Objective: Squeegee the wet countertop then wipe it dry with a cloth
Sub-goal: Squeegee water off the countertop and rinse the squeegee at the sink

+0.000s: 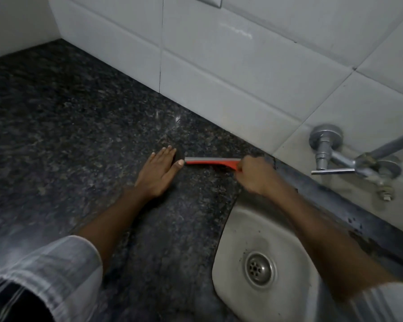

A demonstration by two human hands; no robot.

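A grey striped sleeve fills the near left corner, and the bare left forearm runs from it out over the dark speckled granite countertop. The left hand lies flat on the stone, palm down, fingers spread and released, holding nothing; its thumb tip is touching or just beside the left end of the squeegee blade. The red-orange plastic squeegee with a grey rubber blade lies across the countertop between the two hands, near the white tiled wall. The right hand is clenched around the squeegee's handle at its right end, the fingers blurred. Under the right forearm sits a stainless steel sink basin with a round perforated drain, set into the countertop at the near right. Chrome taps and pipe fittings project from the wall beyond the sink. A faint wet glint shows on the stone just beyond the left hand.
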